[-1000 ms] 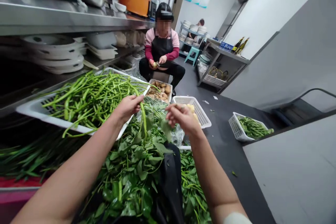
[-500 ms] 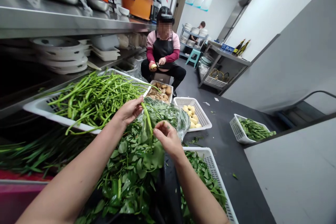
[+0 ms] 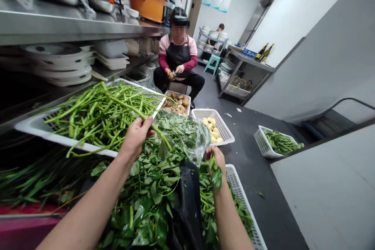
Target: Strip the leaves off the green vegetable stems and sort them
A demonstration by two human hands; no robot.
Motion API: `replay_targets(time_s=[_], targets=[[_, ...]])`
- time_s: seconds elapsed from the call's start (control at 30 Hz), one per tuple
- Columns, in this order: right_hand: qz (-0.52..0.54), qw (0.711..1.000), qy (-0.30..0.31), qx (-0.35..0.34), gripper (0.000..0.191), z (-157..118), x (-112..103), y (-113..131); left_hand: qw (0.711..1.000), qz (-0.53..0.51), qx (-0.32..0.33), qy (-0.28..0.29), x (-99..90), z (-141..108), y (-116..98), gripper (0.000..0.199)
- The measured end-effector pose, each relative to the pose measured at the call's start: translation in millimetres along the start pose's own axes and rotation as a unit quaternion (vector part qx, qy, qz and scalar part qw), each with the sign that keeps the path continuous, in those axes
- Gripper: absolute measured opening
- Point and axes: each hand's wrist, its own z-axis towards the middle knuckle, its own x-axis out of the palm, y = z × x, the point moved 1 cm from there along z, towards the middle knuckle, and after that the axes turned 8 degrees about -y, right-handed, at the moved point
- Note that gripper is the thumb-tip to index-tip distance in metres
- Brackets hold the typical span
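My left hand (image 3: 137, 134) is closed round a long green stem (image 3: 125, 105), which slants up and left over the white basket of stripped stems (image 3: 88, 115). Pinched in my right hand (image 3: 216, 158) is a small leafy sprig (image 3: 216, 174), hanging down by the wrist. Below and between my hands lies a big heap of leafy greens (image 3: 155, 187). Under my right forearm stands a white basket (image 3: 238, 191) filled with leaves. A clear plastic bag (image 3: 202, 136) covers part of the greens just ahead.
A person (image 3: 178, 52) sits opposite, holding a potato and a peeler-like tool. Between us are a crate of unpeeled potatoes (image 3: 183, 103) and a basket of peeled ones (image 3: 227, 127). A basket of green pods (image 3: 278, 142) stands right. A steel shelf (image 3: 73, 27) runs along the left.
My hands have moved apart: the left holds the stem farther left, while the right has come away to the right and down with a leafy sprig. The view has shifted slightly.
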Motion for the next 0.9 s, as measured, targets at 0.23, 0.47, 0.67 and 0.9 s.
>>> replay_targets(time_s=[0.23,0.47,0.67,0.9], targets=[[-0.2,0.972,0.096,-0.077,0.02,-46,-23,19,0.99,0.057,-0.044,0.12,18.4,-19,23,0.029],[-0.19,0.942,0.202,-0.188,0.028,-51,56,58,0.949,0.111,-0.02,0.293,22.4,-40,40,0.04],[-0.087,0.951,0.294,-0.047,0.032,-47,48,47,0.885,0.286,0.092,0.356,8.0,-29,41,0.033],[0.021,0.929,0.347,0.126,0.041,-57,20,49,0.953,0.257,0.113,0.117,-15.9,8,22,0.032]])
